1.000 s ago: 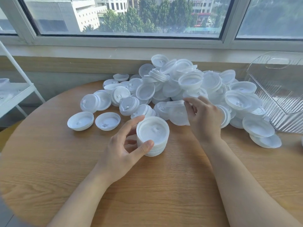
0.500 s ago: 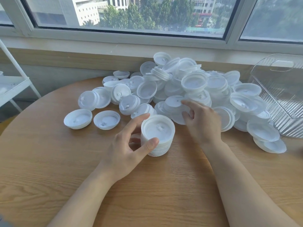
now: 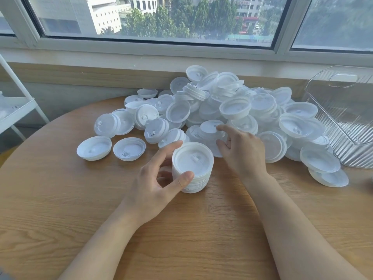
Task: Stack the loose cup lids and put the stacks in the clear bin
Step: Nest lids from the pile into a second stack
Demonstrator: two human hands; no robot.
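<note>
Two hands share the work: left hand [image 3: 155, 178] grips the stack [image 3: 192, 166] steady, right hand [image 3: 242, 150] fingers pinch a loose lid [image 3: 210, 128] to add.

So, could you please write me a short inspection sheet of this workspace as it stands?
Surface: round wooden table.
Job's things: stack of lids standing upright; pile of loose lids behind it; clear bin at right, tipped, no stacks seen inside.
Clutter: nothing seen.
Hands: left hand grips the stack; right hand reaches into the pile, fingers on a lid.
Cables: nothing seen.
Surroundings: window behind; white shelf at left.
</note>
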